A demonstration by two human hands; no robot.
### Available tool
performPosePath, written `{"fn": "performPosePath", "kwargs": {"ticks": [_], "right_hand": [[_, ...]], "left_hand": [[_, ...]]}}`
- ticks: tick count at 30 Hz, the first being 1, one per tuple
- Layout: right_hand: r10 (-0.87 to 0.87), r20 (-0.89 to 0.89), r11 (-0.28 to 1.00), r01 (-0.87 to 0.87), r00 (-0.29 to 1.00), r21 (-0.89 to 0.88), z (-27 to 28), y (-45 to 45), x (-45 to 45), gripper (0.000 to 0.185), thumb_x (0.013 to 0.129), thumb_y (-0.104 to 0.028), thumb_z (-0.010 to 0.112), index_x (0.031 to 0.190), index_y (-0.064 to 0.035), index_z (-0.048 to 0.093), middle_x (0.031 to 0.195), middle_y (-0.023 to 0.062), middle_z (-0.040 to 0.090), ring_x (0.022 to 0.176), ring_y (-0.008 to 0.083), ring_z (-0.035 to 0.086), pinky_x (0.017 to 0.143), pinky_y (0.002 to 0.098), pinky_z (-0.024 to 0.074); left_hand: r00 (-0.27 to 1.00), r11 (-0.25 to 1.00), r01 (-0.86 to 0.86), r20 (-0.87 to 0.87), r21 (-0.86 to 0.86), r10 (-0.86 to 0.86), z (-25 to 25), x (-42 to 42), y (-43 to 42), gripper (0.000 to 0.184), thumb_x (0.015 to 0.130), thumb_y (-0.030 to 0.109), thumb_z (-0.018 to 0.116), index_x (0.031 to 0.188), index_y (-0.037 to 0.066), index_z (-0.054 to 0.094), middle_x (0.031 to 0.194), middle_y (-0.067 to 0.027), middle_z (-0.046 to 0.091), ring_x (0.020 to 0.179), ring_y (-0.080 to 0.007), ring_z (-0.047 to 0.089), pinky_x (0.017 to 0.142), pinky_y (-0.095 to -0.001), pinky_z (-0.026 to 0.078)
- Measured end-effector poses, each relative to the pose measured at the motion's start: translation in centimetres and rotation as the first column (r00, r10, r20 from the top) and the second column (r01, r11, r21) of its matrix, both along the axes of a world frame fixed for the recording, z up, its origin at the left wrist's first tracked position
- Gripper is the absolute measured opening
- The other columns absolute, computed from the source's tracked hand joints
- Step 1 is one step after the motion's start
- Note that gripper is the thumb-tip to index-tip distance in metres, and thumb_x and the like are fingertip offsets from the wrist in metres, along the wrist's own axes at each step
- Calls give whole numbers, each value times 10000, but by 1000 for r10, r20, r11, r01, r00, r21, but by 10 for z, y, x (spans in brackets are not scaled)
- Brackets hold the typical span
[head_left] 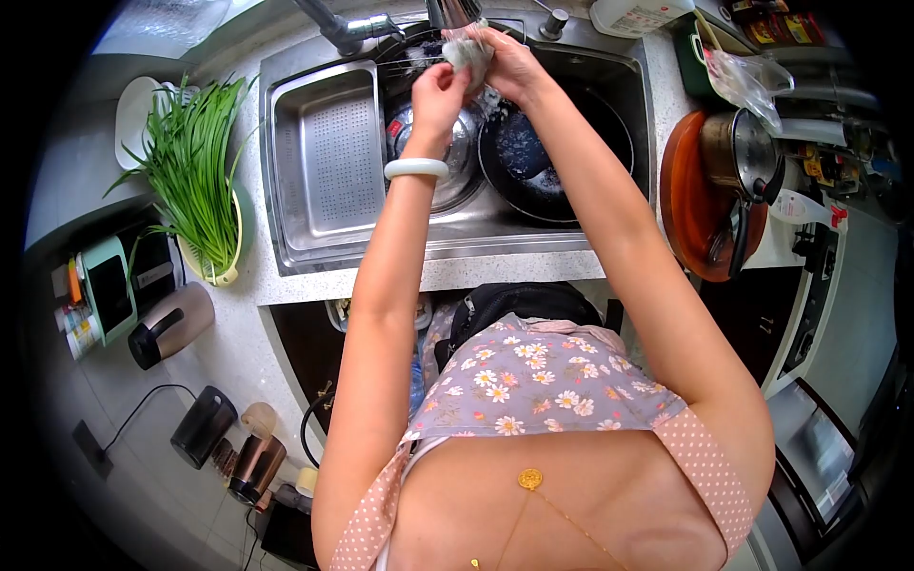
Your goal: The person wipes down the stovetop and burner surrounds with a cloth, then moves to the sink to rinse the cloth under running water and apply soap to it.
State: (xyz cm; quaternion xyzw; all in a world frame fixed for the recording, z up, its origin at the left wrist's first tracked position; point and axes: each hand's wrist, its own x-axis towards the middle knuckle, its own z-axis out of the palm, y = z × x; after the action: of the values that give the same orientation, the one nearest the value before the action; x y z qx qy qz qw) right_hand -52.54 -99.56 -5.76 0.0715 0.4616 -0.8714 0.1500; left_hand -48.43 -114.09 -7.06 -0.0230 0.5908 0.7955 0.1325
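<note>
Under the faucet head [454, 13], at the far side of the sink [419, 249], my two hands hold a wet, greyish-white dishcloth [466, 55]. My left hand [440, 103] pinches its lower left side, with fingers closed. From the right, my right hand [511, 68] wraps around the cloth, and its fingertips are partly hidden. Below my right forearm sits a black frying pan [595, 124] with suds and water in it. A metal lid or bowl [455, 157] lies left of the pan, partly behind my left wrist.
A perforated steel tray [338, 152] fills the sink's left side. Green chives [195, 162] rest in a basin [228, 271] on the left counter. At right, a saucepan [728, 157] stands on a round wooden board [681, 195]. A white jug [633, 17] stands behind the sink.
</note>
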Motion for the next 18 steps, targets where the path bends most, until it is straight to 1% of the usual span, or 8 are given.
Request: {"fn": "performPosePath", "kwargs": {"ticks": [2,7,10,12,14,15,16,18], "right_hand": [[-2,102,998,8,995,-64,16,9,14,372,988,-333,606,1246,-66,616,1190,58,659,1043,183,631,949,439,518],[113,264,992,-94,958,-85,27,19,22,443,950,-387,676,1264,-79,615,1164,72,672,1060,186,647,929,389,536],[106,47,920,-115,993,375,13,21,24,387,948,-314,692,1243,-69,639,1080,50,691,1011,150,652,851,329,548],[-23,-142,916,78,990,394,4,16,27,321,941,-145,655,1249,-56,645,1094,25,691,967,112,640,847,275,523],[-94,-323,915,210,942,345,9,1,38,330,932,-105,645,1250,-22,630,1080,32,693,962,110,635,836,274,522],[18,-427,823,229,904,520,4,0,41,338,920,-109,655,1242,-9,627,1041,46,700,934,116,643,831,283,524],[110,-323,850,79,940,521,3,0,48,292,920,-159,677,1169,-6,682,1002,58,723,900,118,654,832,284,524],[245,-264,774,-24,933,633,30,4,60,245,924,-195,686,1073,-8,738,967,70,743,878,120,665,837,280,526]], "left_hand": [[985,983,-172,-15,59,174,0,-9,-4,202,927,80,714,1074,-32,633,955,-64,699,836,-111,640,765,-243,518],[958,943,-280,112,181,263,7,-19,-12,139,958,128,687,1039,25,642,939,-27,688,804,-83,602,701,-231,469],[964,955,-241,152,171,216,0,-15,-16,131,996,199,640,1040,75,638,930,8,661,813,-84,583,688,-252,448],[957,955,-244,202,168,209,-6,-10,-11,147,1007,219,624,1071,87,628,971,4,653,872,-99,588,732,-282,472],[919,942,-201,385,271,85,15,-1,-2,426,1040,431,504,1303,97,498,1285,-97,562,1179,-279,542,1021,-511,468],[893,873,-223,449,433,5,17,-1,-1,472,1034,474,479,1328,105,475,1315,-124,538,1218,-301,521,1048,-537,449],[864,775,-254,496,578,-87,15,-4,-3,518,1028,518,453,1352,112,452,1344,-151,514,1258,-323,499,1075,-562,429],[856,798,-249,510,549,-85,7,-10,0,476,1033,522,424,1346,166,457,1340,-189,509,1230,-366,524,1062,-603,428]]}}
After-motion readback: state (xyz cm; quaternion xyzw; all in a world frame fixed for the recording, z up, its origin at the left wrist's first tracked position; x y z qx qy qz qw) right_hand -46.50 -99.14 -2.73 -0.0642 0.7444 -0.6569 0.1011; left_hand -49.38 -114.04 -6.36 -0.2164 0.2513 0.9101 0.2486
